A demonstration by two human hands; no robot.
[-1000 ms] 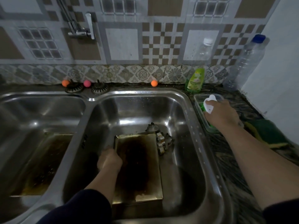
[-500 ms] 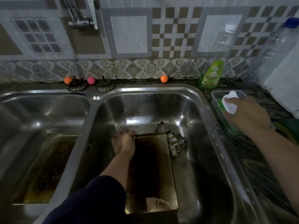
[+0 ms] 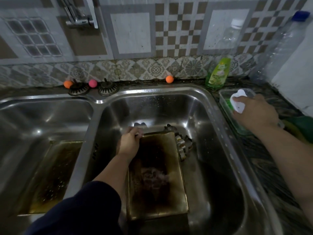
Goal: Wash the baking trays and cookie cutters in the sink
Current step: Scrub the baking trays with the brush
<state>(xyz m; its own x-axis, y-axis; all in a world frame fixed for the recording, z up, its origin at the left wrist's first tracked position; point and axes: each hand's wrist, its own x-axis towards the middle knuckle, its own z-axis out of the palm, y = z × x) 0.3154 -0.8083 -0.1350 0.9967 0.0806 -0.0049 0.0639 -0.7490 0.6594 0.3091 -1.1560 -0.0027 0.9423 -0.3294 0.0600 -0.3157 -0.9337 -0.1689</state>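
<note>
Gripping tray [image 3: 157,175]: left hand [image 3: 129,143] (fingertips hidden).

The left hand [image 3: 129,143] slid from the baking tray's [image 3: 157,180] near-left edge up to its far-left corner and gripped the rim. The tray's near end rose and it tilted. The right hand [image 3: 254,112] kept pressing the white scrubber [image 3: 238,102] in the container [image 3: 227,107].

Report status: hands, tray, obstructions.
Left hand grips dark stained baking tray. Right hand holds white scrubber over clear plastic tub. Nothing blocking.
</note>
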